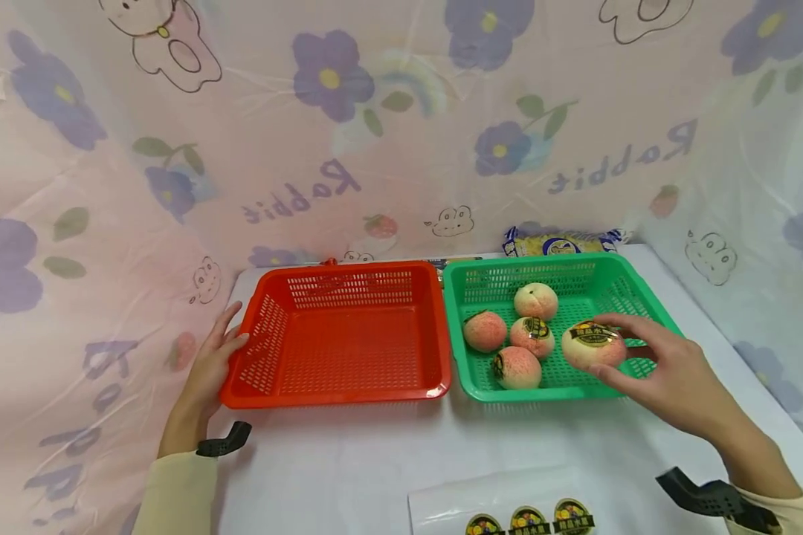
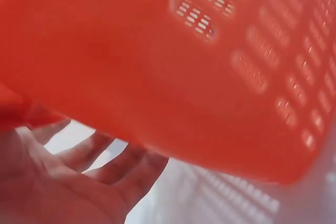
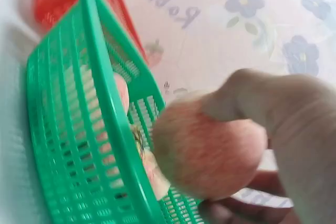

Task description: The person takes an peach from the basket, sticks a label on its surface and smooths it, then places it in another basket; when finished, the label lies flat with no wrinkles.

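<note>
My right hand (image 1: pixel 682 375) grips a pale pink peach (image 1: pixel 592 348) bearing a black-and-gold sticker, thumb on the near side and fingers behind. The peach is over the right part of a green basket (image 1: pixel 471 371), and it fills much of the right wrist view. Inside that basket lie several more peaches (image 1: pixel 535 301), some with stickers. At the left end of a red basket (image 1: pixel 334 401), my left hand (image 1: pixel 207 368) has its fingers loosely extended against the outer side. In the left wrist view, the red wall (image 2: pixel 131 77) partly hides the fingertips.
A sheet with round black-and-gold stickers (image 1: pixel 529 520) lies at the table's front. Behind the green basket is a blue-and-yellow packet (image 1: pixel 562 243). A printed cloth (image 1: pixel 401 148) hangs around the back and sides of the white table (image 1: pixel 328 468).
</note>
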{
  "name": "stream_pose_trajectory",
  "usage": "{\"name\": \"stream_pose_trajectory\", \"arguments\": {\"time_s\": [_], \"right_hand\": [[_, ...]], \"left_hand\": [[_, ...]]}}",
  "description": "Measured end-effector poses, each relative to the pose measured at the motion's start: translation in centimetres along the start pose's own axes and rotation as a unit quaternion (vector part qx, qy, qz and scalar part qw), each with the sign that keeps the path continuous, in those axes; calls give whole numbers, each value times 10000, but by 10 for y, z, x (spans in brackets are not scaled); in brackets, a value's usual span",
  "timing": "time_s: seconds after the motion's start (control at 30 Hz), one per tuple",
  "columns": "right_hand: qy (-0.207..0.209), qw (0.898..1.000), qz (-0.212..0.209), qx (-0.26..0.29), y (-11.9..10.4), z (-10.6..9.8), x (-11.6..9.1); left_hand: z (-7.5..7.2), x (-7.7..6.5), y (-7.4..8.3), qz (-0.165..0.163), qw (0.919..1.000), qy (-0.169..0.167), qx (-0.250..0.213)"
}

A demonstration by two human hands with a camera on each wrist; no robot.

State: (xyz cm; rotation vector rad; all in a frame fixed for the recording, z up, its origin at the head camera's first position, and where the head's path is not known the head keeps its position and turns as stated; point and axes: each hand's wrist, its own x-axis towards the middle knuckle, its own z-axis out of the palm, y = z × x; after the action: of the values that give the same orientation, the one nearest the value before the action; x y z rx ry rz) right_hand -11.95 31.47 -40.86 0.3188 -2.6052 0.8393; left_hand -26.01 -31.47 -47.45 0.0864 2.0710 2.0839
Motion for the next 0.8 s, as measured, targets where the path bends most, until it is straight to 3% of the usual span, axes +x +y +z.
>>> {"name": "stream_pose_trajectory", "arguments": {"time_s": [0.17,0.4,0.5,0.57,0.6,0.63,0.67,0.73,0.8], "right_hand": [[-308,9985,-141,-429,10,0,1],[323,9974,-518,-374,-3,-7,19],[336,9959,-678,-490,-11,-14,30],[362,9944,-825,-556,-18,-19,38],[397,9933,-917,-578,-22,-21,42],[448,9920,-1012,-614,-27,-25,47],[517,9904,-1100,-653,-32,-29,52],[719,9856,-1288,-832,-44,-39,62],[1041,9779,-1439,-1100,-59,-51,73]], "left_hand": [[-1,7,-2,-66,9982,-375,-454],[0,7,-6,56,9980,-315,-550],[-1,6,-4,-42,10000,-55,-57],[-1,3,1,6,9953,220,947],[0,0,5,107,9864,339,1607],[1,-4,12,293,9706,482,2339],[4,-9,21,519,9492,606,3045],[12,-21,46,1150,8979,927,4146],[24,-33,79,1942,8557,1251,4631]]}}
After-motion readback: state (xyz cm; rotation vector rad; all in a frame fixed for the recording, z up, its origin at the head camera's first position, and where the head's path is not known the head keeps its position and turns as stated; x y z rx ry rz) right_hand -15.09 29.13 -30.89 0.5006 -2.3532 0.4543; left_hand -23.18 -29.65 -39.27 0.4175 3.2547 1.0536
